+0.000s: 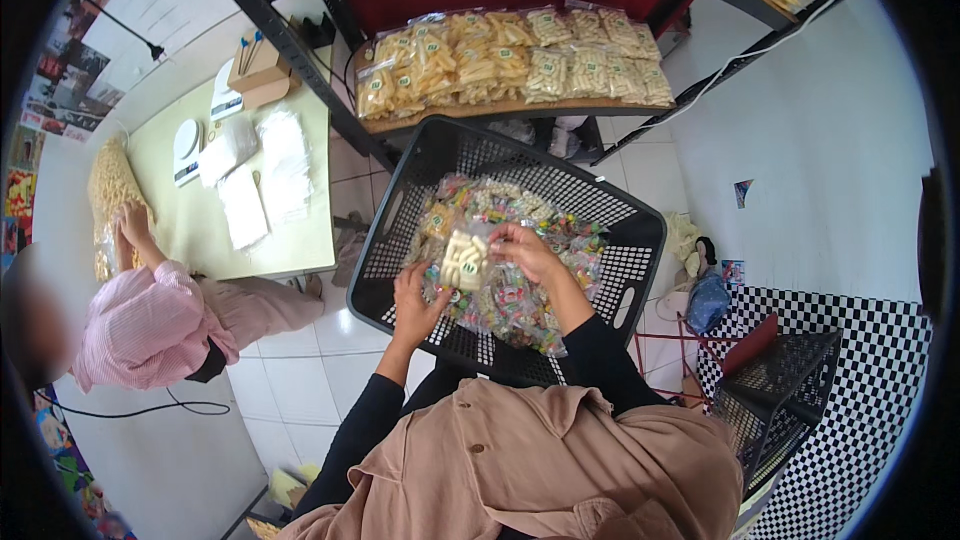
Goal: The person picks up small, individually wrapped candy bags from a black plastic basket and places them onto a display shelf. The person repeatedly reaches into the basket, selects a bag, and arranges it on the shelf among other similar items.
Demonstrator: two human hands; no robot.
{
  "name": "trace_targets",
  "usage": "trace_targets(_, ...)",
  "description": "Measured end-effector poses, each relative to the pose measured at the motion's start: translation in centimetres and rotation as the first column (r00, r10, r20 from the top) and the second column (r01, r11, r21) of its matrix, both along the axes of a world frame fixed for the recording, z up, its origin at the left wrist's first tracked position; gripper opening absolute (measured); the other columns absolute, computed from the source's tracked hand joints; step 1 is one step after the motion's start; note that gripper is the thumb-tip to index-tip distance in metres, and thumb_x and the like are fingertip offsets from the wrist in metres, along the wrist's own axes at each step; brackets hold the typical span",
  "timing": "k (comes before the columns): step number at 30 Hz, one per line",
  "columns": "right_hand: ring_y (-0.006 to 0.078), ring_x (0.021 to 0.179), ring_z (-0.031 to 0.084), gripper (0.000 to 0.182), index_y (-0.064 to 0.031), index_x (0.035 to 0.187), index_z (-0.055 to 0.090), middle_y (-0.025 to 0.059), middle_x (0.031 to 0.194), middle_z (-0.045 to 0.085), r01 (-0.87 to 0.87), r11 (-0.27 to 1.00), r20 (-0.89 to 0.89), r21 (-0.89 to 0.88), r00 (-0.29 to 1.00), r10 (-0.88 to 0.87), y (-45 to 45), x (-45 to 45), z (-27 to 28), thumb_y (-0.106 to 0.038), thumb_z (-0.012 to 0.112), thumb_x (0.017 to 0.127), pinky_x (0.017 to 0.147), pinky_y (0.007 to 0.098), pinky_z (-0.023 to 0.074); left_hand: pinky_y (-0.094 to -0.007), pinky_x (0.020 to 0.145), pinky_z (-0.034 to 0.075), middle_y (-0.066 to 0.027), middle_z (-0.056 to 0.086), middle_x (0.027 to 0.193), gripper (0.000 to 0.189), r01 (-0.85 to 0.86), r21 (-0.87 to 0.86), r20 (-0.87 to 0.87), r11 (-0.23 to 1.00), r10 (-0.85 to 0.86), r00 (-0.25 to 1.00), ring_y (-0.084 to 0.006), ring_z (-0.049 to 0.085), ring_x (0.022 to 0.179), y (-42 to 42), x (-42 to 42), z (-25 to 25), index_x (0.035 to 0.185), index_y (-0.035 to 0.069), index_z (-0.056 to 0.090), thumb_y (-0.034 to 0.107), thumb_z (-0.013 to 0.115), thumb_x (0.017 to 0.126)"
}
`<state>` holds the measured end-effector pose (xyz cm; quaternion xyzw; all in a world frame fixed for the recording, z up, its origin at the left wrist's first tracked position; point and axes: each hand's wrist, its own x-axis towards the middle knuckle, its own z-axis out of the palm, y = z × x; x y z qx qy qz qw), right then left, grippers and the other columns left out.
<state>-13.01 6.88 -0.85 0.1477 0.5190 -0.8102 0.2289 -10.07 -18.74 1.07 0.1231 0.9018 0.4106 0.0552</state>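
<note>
A clear plastic packet of pale stick snacks [463, 258] with a green-and-white label is in front of me, above a black plastic crate [630, 217]. My right hand [525, 251] pinches the packet's upper right edge. Just left of the packet is my left hand [416, 307], fingers spread, over the crate's contents; whether it touches a packet beneath is unclear. Inside the crate lie many clear packets with colourful contents [510, 300], and a packet of yellowish snacks [439, 219] rests at the upper left of the pile.
Beyond the crate, a shelf [420, 119] carries rows of snack packets [480, 59]. At left, a table [300, 258] bears scales [187, 141], plastic bags [281, 157] and a cardboard box [259, 71]. A co-worker in a striped shirt [150, 322] handles a large snack bag [116, 180]. Another black crate [780, 390] stands right.
</note>
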Motion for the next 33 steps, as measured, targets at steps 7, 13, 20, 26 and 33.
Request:
trace_targets(7, 0.0177, 0.098, 0.057, 0.051, -0.0056, 0.131, 0.035, 0.0105, 0.116, 0.05, 0.205, 0.96, -0.132, 0.19, 0.974, -0.182, -0.7, 0.7, 4.0, -0.008, 0.063, 0.088, 0.081, 0.0318, 0.0518, -0.0265, 0.073, 0.049, -0.0073, 0.066, 0.094, 0.031, -0.327, 0.584, 0.612, 0.743, -0.138, 0.779, -0.0117, 0.062, 0.084, 5.0, -1.6, -1.2, 0.108, -0.002, 0.056, 0.009, 0.07, 0.083)
trace_targets(13, 0.0202, 0.105, 0.056, 0.076, -0.0047, 0.145, 0.014, 0.015, 0.126, 0.046, -0.036, 0.945, -0.134, 0.324, 0.987, 0.084, 0.2, 2.0, 3.8, -0.002, 0.063, 0.086, 0.086, 0.0328, 0.0512, -0.0315, 0.088, 0.045, -0.0034, 0.059, 0.115, 0.035, -0.4, 0.625, 0.643, 0.671, -0.152, 0.75, -0.0133, 0.055, 0.105, 8.3, -3.4, -1.3, 0.125, 0.005, 0.048, 0.019, 0.056, 0.094)
trace_targets(20, 0.0209, 0.111, 0.052, 0.07, -0.0036, 0.141, 0.02, 0.015, 0.126, 0.049, 0.156, 0.851, -0.38, 0.501, 0.923, 0.054, 7.0, -4.8, 4.2, 0.007, 0.059, 0.084, 0.09, 0.0318, 0.0465, -0.0334, 0.092, 0.043, -0.01, 0.057, 0.114, 0.043, -0.409, 0.564, 0.628, 0.718, -0.051, 0.777, -0.02, 0.053, 0.109, 10.4, -3.5, -0.3, 0.131, 0.003, 0.042, 0.021, 0.055, 0.094)
trace_targets(26, 0.0259, 0.109, 0.053, 0.067, -0.0061, 0.139, 0.024, 0.0168, 0.124, 0.049, 0.467, 0.539, -0.562, 0.701, 0.827, 0.014, 16.7, -18.9, 3.3, 0.001, 0.061, 0.084, 0.09, 0.0343, 0.0444, -0.0309, 0.086, 0.046, -0.0085, 0.061, 0.106, 0.031, -0.297, 0.466, 0.565, 0.833, -0.022, 0.825, -0.0174, 0.059, 0.096, 7.2, -0.6, -5.8, 0.118, 0.001, 0.053, 0.006, 0.055, 0.088)
trace_targets(33, 0.0382, 0.11, 0.05, 0.062, -0.0067, 0.138, 0.033, 0.023, 0.123, 0.046, 0.458, 0.18, -0.474, 0.871, 0.879, 0.057, 18.4, -27.7, -1.1, -0.007, 0.063, 0.083, 0.094, 0.0433, 0.0408, -0.0298, 0.082, 0.049, -0.0111, 0.064, 0.106, 0.027, -0.339, 0.333, 0.486, 0.88, 0.148, 0.862, -0.0184, 0.061, 0.096, 4.5, 0.6, -5.4, 0.117, 0.0, 0.055, 0.005, 0.052, 0.09)
